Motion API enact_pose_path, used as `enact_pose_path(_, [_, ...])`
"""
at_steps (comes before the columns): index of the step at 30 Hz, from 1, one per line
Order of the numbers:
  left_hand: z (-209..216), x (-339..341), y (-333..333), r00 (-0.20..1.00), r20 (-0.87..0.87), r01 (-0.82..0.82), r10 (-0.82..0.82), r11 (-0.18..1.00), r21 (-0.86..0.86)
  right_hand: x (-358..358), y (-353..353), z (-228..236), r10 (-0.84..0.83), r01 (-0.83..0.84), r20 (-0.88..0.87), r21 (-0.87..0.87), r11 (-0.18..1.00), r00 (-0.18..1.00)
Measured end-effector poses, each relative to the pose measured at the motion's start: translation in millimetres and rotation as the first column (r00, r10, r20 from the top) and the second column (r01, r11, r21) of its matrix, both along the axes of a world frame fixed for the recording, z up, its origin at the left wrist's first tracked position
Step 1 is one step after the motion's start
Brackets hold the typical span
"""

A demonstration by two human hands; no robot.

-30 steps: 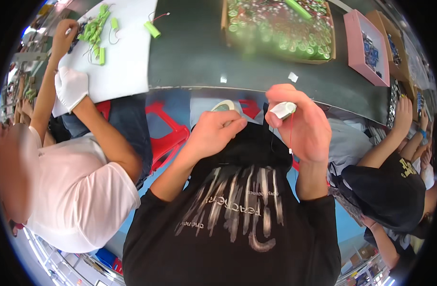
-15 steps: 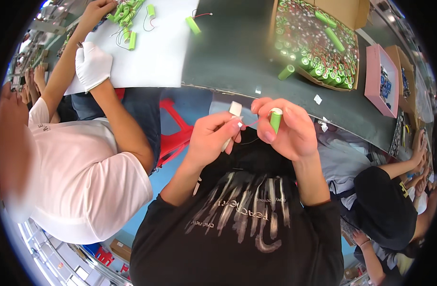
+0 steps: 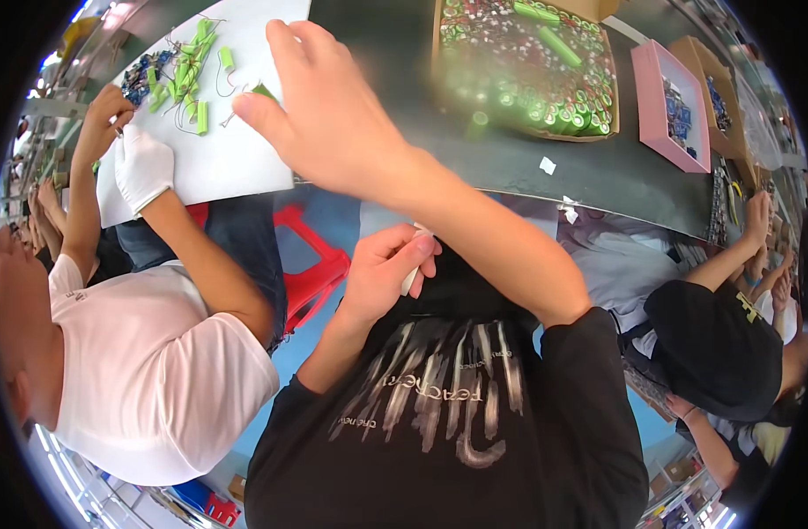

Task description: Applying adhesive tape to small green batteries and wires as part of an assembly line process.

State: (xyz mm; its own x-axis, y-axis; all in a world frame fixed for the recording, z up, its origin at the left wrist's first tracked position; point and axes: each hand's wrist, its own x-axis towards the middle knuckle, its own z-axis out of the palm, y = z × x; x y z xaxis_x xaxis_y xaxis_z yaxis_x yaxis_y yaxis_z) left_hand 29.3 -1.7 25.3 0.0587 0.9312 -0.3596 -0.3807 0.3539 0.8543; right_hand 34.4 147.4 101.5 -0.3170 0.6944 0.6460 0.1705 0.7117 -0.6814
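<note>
My right hand (image 3: pixel 333 123) reaches out to the upper left over a white sheet (image 3: pixel 254 159), with its thumb and fingers spread apart. Close by the thumb, a green cylindrical battery cell (image 3: pixel 261 91) shows in part; my hand hides the rest of it. In front of my chest, my left hand (image 3: pixel 385 271) is closed around a narrow white strip (image 3: pixel 410 280), whose ends stick out past the fingers. Several green cells (image 3: pixel 188 70) with thin wires lie heaped on the sheet beyond my right hand.
A cardboard box (image 3: pixel 612 88) packed with green cells stands on the dark table (image 3: pixel 510 163). Right of it are a pink box (image 3: pixel 648 106) holding blue parts and another carton (image 3: pixel 737 132). At left, a co-worker's gloved hand (image 3: pixel 144 167) rests by blue parts (image 3: pixel 144 75). Paper scraps (image 3: pixel 548 165) lie near the table edge.
My right hand has moved from my chest, where it held a wired green cell, out to the upper left over the sheet. The left hand keeps the white strip. The view has shifted.
</note>
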Motion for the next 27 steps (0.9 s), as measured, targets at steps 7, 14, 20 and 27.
enact_pose_path(7, [-7, -13, -2, 0.997, 0.022, -0.07, 0.069, 0.996, 0.047, 126, -41, -51, -0.411, 0.405, 0.083, -0.429, 0.808, 0.908])
enact_pose_path(14, [0, -6, 6, 0.999, 0.026, 0.034, -0.036, 0.995, 0.093, 138, -13, -33, -0.322, 0.388, 0.26, -0.266, 0.883, 0.91])
enact_pose_path(20, [18, 3, 2, 0.996, 0.092, -0.029, 0.016, 0.989, 0.144, 183, -9, 13, 0.205, -0.27, -0.191, -0.434, 0.859, 0.96])
enact_pose_path(27, [56, 1, 9, 0.98, 0.059, -0.187, 0.192, 0.766, 0.615, 181, -45, 9, 0.6, -0.626, -0.268, -0.573, 0.53, 0.754])
